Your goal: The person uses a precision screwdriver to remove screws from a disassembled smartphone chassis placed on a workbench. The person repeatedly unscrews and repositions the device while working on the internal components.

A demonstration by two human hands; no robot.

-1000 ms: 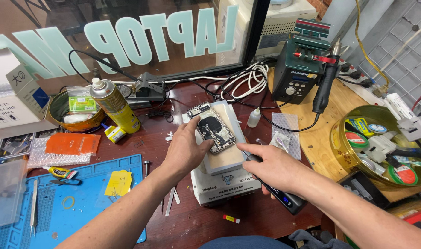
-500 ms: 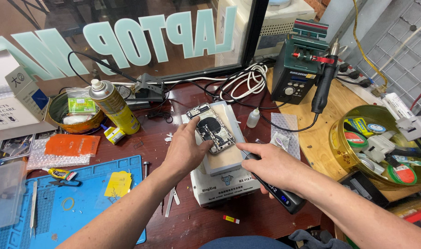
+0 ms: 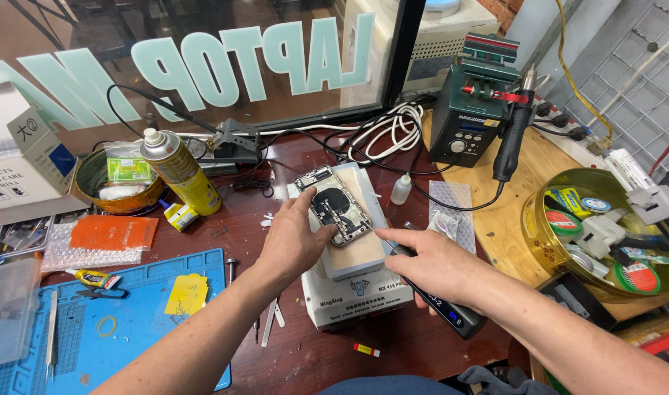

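Blue mat (image 3: 129,322): nearest, left; a yellow slip is laid on it.
Right hand (image 3: 430,267): closed around a black powered tool (image 3: 440,303), whose tip is hidden.
Left hand (image 3: 294,238): fingers are spread on the opened phone (image 3: 334,205), steadied flat on the white heating station (image 3: 353,274).
Yellow spray can (image 3: 179,172): upright, left of the phone.
Round tins: brown (image 3: 93,183) with a green packet; gold (image 3: 539,227) with tape rolls.
Window lettering: pale, mirrored.

right hand (image 3: 430,267) nudged slightly toward opened phone (image 3: 333,205)
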